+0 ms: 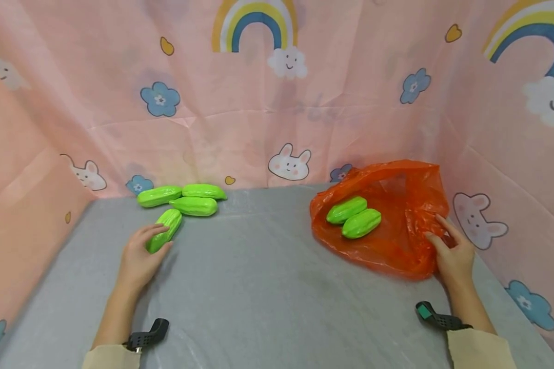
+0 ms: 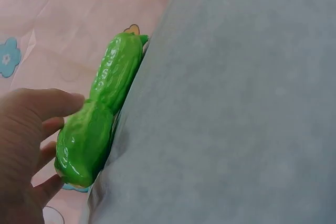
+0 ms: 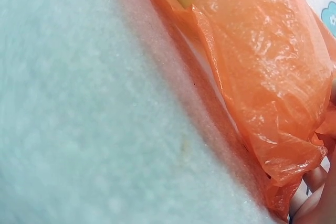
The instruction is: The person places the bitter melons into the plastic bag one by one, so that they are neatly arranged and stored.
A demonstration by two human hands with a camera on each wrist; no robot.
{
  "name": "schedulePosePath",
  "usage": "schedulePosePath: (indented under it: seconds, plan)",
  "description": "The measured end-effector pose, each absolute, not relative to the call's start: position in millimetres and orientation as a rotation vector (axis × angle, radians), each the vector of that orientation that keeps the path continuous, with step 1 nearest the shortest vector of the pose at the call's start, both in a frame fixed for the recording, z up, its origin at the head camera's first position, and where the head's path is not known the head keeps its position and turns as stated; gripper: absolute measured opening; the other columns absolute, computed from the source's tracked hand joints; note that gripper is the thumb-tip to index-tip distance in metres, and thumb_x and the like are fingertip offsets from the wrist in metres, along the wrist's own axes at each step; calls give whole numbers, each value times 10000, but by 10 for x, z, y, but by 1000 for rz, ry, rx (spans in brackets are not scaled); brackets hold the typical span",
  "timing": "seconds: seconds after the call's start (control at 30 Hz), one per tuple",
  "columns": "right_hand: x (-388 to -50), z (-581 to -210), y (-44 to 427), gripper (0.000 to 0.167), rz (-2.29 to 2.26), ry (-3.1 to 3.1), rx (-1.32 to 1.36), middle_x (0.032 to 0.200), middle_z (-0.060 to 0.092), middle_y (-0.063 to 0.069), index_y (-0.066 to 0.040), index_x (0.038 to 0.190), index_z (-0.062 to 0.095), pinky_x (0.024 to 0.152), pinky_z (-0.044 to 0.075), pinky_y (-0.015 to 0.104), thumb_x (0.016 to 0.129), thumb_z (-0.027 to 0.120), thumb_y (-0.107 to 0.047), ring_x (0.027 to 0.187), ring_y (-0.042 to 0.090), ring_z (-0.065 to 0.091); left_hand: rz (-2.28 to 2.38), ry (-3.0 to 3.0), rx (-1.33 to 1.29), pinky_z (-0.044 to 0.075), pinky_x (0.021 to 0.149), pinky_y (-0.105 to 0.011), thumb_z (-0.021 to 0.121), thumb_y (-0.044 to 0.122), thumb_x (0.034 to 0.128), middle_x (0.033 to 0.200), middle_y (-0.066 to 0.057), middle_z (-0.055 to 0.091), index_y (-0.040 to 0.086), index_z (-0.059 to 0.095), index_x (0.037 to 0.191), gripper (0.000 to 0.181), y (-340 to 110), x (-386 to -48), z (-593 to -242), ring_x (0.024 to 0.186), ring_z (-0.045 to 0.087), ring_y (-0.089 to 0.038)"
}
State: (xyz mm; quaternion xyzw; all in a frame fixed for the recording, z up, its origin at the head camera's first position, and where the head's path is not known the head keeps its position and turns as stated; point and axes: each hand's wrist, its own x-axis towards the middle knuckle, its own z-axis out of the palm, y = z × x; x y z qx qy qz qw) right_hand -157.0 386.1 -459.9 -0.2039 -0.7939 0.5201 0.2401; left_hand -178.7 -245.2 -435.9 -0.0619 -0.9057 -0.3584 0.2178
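Observation:
My left hand (image 1: 137, 260) is at the left, with fingers spread over and beside a glossy green toy bitter melon (image 1: 172, 220) on the table. In the left wrist view, thumb and fingertips lie along the near side of a bitter melon (image 2: 84, 145); firm contact cannot be told. At the right, my right hand (image 1: 457, 259) holds the side of a red-orange plastic bag (image 1: 392, 251) between thumb and fingers. The bag's mouth gapes towards the left, and two bitter melons (image 1: 362, 223) lie inside. In the right wrist view, crumpled bag film (image 3: 289, 156) partly hides the fingers.
Behind the left hand, three more bitter melons (image 1: 194, 206) lie close together near the back wall. Pink patterned cloth (image 1: 249, 128) encloses the grey-covered table (image 1: 258, 287) at the back and both sides. A black camera mount (image 1: 150, 333) sits on the left wrist, another (image 1: 438, 318) on the right.

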Motion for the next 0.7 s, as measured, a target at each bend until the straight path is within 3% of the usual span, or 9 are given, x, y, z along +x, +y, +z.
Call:
schedulePosePath:
  seconds: [0.27,0.37,0.47,0.53,0.6,0.7]
  plan:
    - [-1562,-4593,3859,476,1425,-2166,-567,1173,587,-252,-191,1438,585,734,451,-22,971,656,-136,871,-82,546,-957,-2529,-142,363,1071,-641,765,-49,812,1335,-251,599,-16,670,1238,438,-2489,-1801,-4394,1286,499,-476]
    - [-1563,-4603,3858,480,1433,-2166,-568,1144,576,-271,-192,1441,582,726,454,-20,971,655,-131,861,-71,542,-958,-2508,-122,378,1076,-599,741,-99,801,1349,-252,600,-27,659,1259,471,-2509,-1794,-4406,1288,512,-470]
    - [-1567,-4615,3858,481,1428,-2158,-560,1134,577,-278,-190,1435,588,723,453,-20,964,662,-126,849,-70,544,-959,-2460,-44,431,1072,-336,730,-125,794,1350,-227,636,-15,667,1279,502,-2529,-1783,-4425,1278,563,-441]
    - [-1572,-4622,3859,476,1410,-2151,-546,1115,582,-282,-182,1423,601,720,451,-20,956,670,-123,833,-76,545,-952,-2437,18,409,987,-142,736,-109,802,1358,-200,649,1,673,1290,504,-2540,-1778,-4438,1270,595,-418]
    - [-1577,-4624,3859,472,1398,-2142,-530,1098,586,-289,-171,1414,610,720,449,-21,949,673,-117,822,-84,550,-958,-2429,75,336,864,-33,745,-85,808,1378,-183,639,6,670,1300,506,-2548,-1776,-4450,1253,617,-394]
    - [-1583,-4620,3850,466,1378,-2137,-503,1072,585,-297,-155,1403,620,721,445,-22,942,675,-113,807,-89,551,-985,-2427,119,300,806,13,744,-66,817,1417,-174,613,-4,659,1311,505,-2562,-1775,-4460,1279,601,-385]
